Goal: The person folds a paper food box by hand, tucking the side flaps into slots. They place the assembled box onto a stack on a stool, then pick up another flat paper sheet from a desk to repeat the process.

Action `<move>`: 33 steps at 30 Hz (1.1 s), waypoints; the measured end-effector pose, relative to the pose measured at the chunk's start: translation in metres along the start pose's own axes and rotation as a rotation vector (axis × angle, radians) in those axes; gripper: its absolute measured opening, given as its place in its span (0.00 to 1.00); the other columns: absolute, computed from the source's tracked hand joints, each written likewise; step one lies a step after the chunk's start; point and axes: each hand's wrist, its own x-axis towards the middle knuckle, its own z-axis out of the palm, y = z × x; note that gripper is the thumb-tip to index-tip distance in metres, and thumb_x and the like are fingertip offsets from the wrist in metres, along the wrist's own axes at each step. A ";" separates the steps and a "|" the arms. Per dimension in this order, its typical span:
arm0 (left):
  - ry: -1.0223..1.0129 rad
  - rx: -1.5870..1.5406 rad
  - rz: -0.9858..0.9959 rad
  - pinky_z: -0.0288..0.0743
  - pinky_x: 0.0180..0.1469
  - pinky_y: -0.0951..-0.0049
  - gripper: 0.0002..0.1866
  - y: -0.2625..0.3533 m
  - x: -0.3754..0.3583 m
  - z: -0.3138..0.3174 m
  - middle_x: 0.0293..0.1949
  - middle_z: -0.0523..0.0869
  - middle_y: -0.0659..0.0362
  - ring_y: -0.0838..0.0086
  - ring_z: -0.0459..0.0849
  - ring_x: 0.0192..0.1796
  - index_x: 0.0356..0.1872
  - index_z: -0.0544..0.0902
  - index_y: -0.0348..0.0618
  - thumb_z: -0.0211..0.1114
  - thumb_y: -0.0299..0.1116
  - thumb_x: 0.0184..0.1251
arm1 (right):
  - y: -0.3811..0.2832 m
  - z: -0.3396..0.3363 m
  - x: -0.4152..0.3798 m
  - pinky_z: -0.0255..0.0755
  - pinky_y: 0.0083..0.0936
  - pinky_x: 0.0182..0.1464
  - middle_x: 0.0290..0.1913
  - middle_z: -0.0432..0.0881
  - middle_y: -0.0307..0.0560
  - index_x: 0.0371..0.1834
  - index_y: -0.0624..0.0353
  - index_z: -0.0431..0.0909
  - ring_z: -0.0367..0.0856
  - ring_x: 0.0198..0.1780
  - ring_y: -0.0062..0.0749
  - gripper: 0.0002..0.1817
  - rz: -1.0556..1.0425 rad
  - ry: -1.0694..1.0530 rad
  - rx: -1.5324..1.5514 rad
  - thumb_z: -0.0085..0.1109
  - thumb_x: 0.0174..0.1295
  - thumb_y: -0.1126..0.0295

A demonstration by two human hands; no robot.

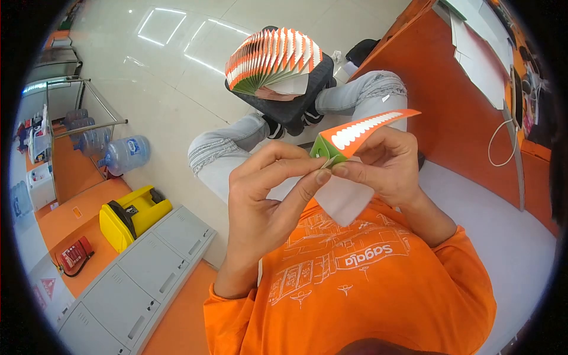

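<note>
My left hand (269, 189) pinches the lower left corner of a folded orange, white and green card piece (370, 127) above my lap. My right hand (384, 165) holds the same piece from the right, thumb near the left thumb at the green end. The orange end with a scalloped white strip points up to the right. A pale translucent flap (344, 201) hangs below the fingers. Beyond my knees, a fanned row of similar folded pieces (275, 62) rests on a black stool (322, 77).
To the left are water bottles (127, 155), a yellow bin (133, 218), a fire extinguisher (75, 255) and grey lockers (139, 278). An orange desk panel (438, 100) stands on the right, with white sheets (479, 65) at its top.
</note>
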 end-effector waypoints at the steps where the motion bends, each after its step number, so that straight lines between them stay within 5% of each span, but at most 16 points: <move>1: 0.001 0.000 0.001 0.75 0.44 0.76 0.11 0.001 0.001 -0.002 0.38 0.88 0.56 0.74 0.84 0.41 0.43 0.92 0.35 0.77 0.16 0.59 | 0.001 -0.001 -0.001 0.82 0.27 0.55 0.49 0.89 0.54 0.46 0.73 0.86 0.88 0.51 0.30 0.10 0.014 -0.011 0.012 0.72 0.62 0.86; 10: -0.139 -0.062 -0.042 0.76 0.45 0.76 0.11 0.002 0.011 -0.010 0.37 0.89 0.55 0.73 0.85 0.40 0.40 0.92 0.34 0.79 0.16 0.55 | 0.007 -0.010 0.002 0.82 0.26 0.55 0.51 0.88 0.50 0.52 0.73 0.84 0.87 0.50 0.28 0.10 0.033 -0.106 -0.022 0.65 0.69 0.82; 13: -0.070 0.042 0.033 0.77 0.46 0.73 0.13 -0.001 0.009 0.001 0.39 0.89 0.54 0.70 0.86 0.41 0.42 0.91 0.36 0.78 0.15 0.55 | 0.018 0.005 0.001 0.83 0.25 0.54 0.50 0.87 0.48 0.53 0.72 0.81 0.87 0.49 0.26 0.10 -0.029 0.009 -0.028 0.64 0.71 0.81; 15: 0.163 0.381 0.308 0.80 0.48 0.70 0.16 -0.003 0.011 0.016 0.42 0.89 0.52 0.65 0.88 0.43 0.45 0.90 0.37 0.77 0.14 0.55 | 0.022 0.013 -0.002 0.81 0.21 0.51 0.45 0.85 0.44 0.53 0.69 0.77 0.86 0.48 0.22 0.09 -0.001 0.135 0.098 0.62 0.73 0.80; 21: 0.318 0.465 0.553 0.85 0.49 0.64 0.21 -0.038 0.007 0.028 0.43 0.89 0.48 0.54 0.91 0.46 0.47 0.89 0.33 0.78 0.12 0.48 | 0.031 0.033 -0.003 0.80 0.18 0.50 0.46 0.87 0.45 0.54 0.68 0.78 0.86 0.47 0.20 0.10 -0.066 0.271 0.014 0.62 0.73 0.81; 33: 0.342 0.515 0.558 0.86 0.49 0.64 0.17 -0.037 0.011 0.019 0.43 0.90 0.46 0.53 0.92 0.47 0.44 0.89 0.30 0.73 0.10 0.51 | 0.036 0.043 0.006 0.80 0.20 0.55 0.49 0.89 0.44 0.55 0.68 0.83 0.85 0.51 0.20 0.10 -0.089 0.289 0.030 0.63 0.74 0.78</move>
